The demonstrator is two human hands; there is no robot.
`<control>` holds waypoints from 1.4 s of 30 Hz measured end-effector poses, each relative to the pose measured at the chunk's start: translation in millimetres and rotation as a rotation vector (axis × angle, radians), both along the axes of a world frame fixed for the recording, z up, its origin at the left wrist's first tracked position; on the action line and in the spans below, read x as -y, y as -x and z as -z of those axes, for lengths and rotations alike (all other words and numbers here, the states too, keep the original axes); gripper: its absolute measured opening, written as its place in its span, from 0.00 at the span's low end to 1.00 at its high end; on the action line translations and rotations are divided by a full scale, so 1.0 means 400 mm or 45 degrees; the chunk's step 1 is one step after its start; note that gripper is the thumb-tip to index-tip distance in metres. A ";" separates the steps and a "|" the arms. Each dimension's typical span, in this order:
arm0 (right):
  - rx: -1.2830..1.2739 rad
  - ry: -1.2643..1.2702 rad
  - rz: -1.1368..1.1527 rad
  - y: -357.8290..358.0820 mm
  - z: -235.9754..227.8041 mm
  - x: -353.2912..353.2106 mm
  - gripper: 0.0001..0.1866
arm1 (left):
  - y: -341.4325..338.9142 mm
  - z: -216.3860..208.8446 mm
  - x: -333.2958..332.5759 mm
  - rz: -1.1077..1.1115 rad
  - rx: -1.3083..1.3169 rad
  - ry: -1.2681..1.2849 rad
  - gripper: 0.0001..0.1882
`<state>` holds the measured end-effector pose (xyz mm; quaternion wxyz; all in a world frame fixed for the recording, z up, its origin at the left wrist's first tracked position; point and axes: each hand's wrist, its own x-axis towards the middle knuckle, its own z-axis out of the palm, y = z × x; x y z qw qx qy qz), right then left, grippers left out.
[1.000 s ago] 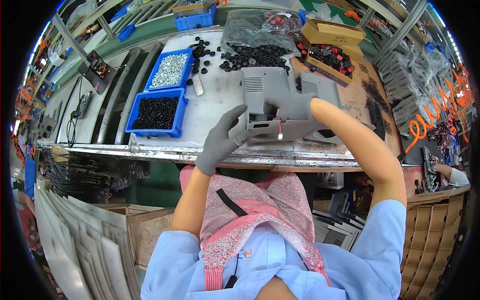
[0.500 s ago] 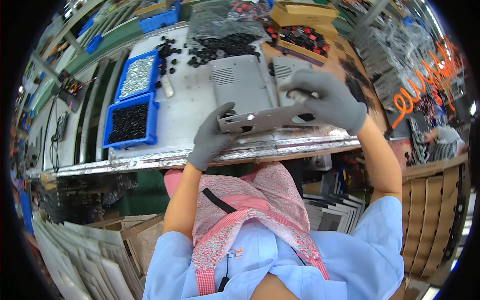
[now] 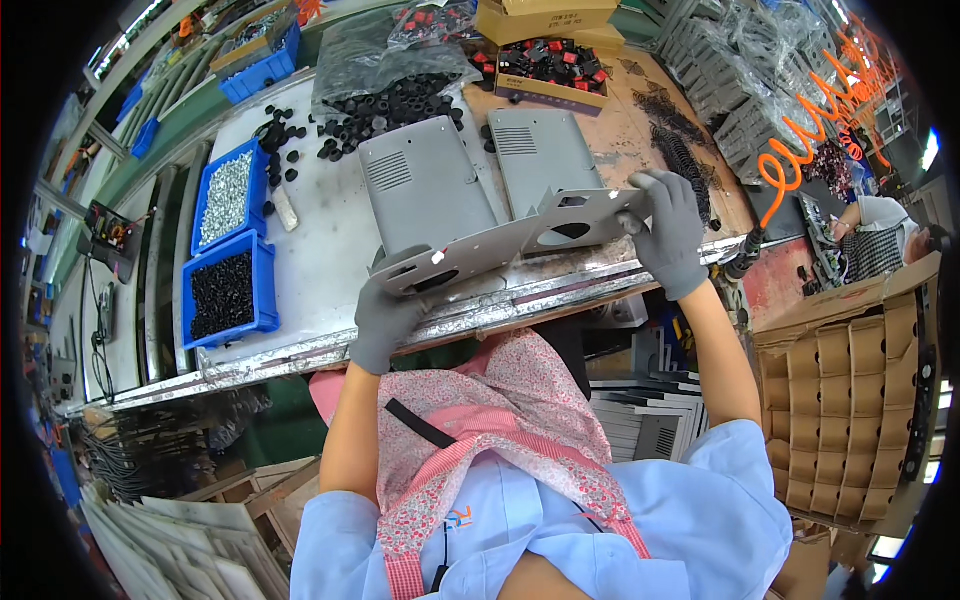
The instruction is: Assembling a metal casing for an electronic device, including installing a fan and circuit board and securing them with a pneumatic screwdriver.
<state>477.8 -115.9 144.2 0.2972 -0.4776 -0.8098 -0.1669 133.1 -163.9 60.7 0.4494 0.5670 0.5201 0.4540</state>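
Note:
A long grey sheet-metal panel (image 3: 490,245) with round and slotted cutouts is tilted up across the near side of the bench. My left hand (image 3: 385,322), in a grey glove, is closed on its left end. My right hand (image 3: 668,232), gloved alike, grips its right end, fingers over the top edge and thumb on the near face. Just beyond the panel lie two grey metal covers with vent slots, a left cover (image 3: 435,195) and a right cover (image 3: 550,150). The panel hides their near ends, so I cannot tell whether it touches them.
At left stand a blue bin (image 3: 259,165) of silvery small parts and a blue bin (image 3: 266,290) of black ones. Black caps (image 3: 385,110) lie beyond the covers, near a carton (image 3: 550,93) of black-and-red parts. An orange coiled hose (image 3: 775,180) hangs at right.
My right hand has gone from bunched fingers above the panel's right part to gripping its right end. My left hand keeps its hold. The whole view has shifted a little.

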 end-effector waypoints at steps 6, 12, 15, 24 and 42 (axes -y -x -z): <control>-0.122 0.098 -0.079 0.000 -0.009 -0.025 0.16 | 0.001 0.023 -0.006 -0.148 -0.266 -0.104 0.22; -0.088 -0.019 -0.227 0.005 -0.007 -0.049 0.16 | 0.012 0.016 0.000 -0.097 -0.290 -0.311 0.20; -0.099 0.049 -0.281 0.009 -0.019 -0.083 0.17 | 0.054 0.060 -0.016 0.107 -0.461 -0.355 0.29; -0.285 -0.036 -0.038 -0.009 0.006 -0.093 0.34 | 0.034 0.013 -0.021 -0.076 -0.554 -0.426 0.21; -0.202 0.533 0.804 -0.274 0.204 -0.192 0.26 | 0.000 0.002 -0.031 -0.216 -0.120 -0.142 0.26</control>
